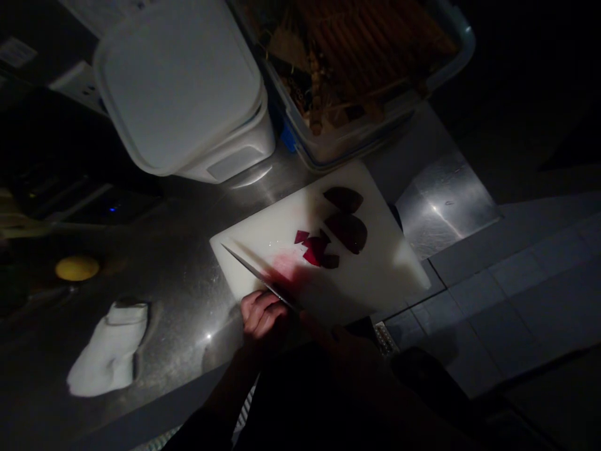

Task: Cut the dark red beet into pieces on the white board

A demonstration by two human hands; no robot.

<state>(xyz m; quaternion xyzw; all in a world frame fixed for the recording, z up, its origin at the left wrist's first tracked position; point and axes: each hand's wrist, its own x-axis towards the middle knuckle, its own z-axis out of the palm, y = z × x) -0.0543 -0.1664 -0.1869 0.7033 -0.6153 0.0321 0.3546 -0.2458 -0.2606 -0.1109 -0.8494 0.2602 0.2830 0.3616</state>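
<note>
At the upper left of the frame, a white label (16,51) is too blurred to read. At the lower left, a white cloth (110,351) lies on the steel counter (178,263). The left hand (261,315) is curled closed at the near edge of the white cutting board (375,275), just beside the chef's knife (256,274). The shadowed right hand (340,357) grips the knife's handle. Dark red beet pieces (314,247) lie mid-board, at frame centre.

White lidded plastic bin (176,88), clear tub of wooden sticks (361,75), round yellow fruit (77,268), folded white cloth (110,351), stainless steel counter (178,263)
</note>
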